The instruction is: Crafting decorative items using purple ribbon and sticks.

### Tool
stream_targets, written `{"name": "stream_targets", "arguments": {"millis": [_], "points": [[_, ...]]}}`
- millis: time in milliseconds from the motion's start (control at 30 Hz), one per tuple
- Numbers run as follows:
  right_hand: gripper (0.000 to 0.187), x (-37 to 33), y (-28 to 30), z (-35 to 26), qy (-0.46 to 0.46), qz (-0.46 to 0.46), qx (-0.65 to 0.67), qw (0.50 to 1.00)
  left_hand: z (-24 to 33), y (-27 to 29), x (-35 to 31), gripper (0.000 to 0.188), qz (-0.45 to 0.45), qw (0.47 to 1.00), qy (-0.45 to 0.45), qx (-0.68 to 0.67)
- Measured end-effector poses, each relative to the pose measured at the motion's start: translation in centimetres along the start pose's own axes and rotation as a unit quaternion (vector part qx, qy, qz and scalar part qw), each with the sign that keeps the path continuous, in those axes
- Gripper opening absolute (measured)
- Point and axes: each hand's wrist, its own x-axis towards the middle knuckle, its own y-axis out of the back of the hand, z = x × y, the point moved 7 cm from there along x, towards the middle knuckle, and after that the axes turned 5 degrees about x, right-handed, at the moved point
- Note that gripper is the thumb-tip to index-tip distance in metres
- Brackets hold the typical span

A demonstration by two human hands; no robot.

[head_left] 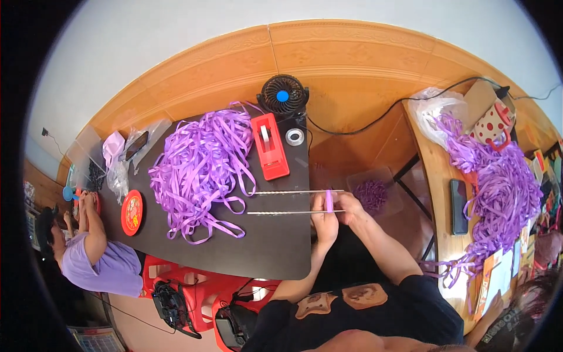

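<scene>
Two thin, twisted metal rods (280,212) stick out side by side past the right edge of the dark table. A short band of purple ribbon (329,201) is wrapped across both of them near my fingers. My left hand (324,223) is closed at the band from the near side, its thumb beside the ribbon. On the other side my right hand (350,207) is closed against the ribbon and the rod ends; its fingertips are partly hidden. A large heap of loose purple ribbon (202,158) lies on the table, left of the rods.
Behind the rods are a red tape dispenser (271,152), a tape roll (295,136) and a black fan (283,95). A red plate (132,212) lies at left. The right-hand table holds more ribbon (504,193) and a phone (459,205). People sit at both sides; red stools (202,293) stand nearby.
</scene>
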Motion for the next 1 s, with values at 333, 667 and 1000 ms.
{"name": "stream_targets", "arguments": {"millis": [333, 667, 1000], "points": [[0.013, -9.7, 5.8, 1.8, 0.003, 0.080, 0.057, 0.995, -1.5, 0.3, -3.8, 0.017, -0.068, 0.953, 0.228, -0.187], [0.027, -14.8, 0.6, 0.3, 0.371, -0.053, -0.333, 0.865, -0.7, 0.1, -4.3, 0.020, -0.096, 0.919, 0.263, -0.278], [0.036, -12.3, 1.9, 2.7, 0.297, -0.084, -0.353, 0.883, -0.8, 0.3, -4.2, 0.021, -0.092, 0.929, 0.254, -0.253]]}}
